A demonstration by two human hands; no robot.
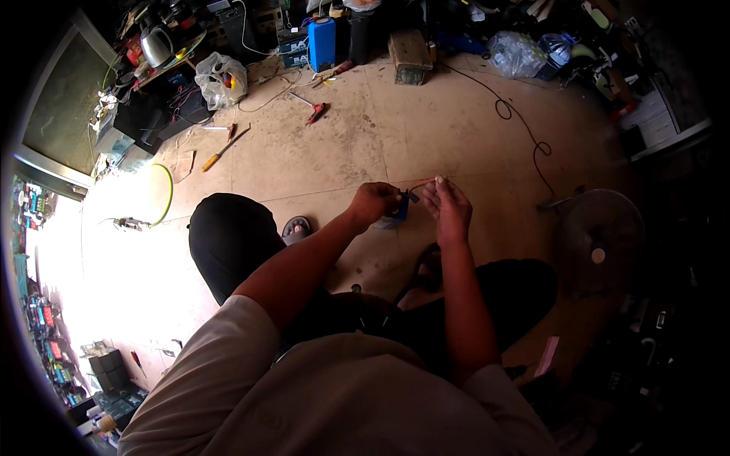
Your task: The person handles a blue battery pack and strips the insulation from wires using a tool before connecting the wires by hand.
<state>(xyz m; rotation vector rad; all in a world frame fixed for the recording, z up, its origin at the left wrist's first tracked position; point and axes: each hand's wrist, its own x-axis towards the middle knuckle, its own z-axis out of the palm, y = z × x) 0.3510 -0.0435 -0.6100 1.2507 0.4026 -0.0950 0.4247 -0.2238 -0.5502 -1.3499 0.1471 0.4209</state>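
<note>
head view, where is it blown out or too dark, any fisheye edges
Head view: the floor at left is washed out white; head view: the fan at right sits in deep shadow; head view: a curved black rim cuts the corners; head view: the wire is too small for detail.

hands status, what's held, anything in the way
Left grip seemingly shut on dark connector. Right grip pinching red wire. Blue object at left grip, partly hidden. Screwdriver off left, clear.
</note>
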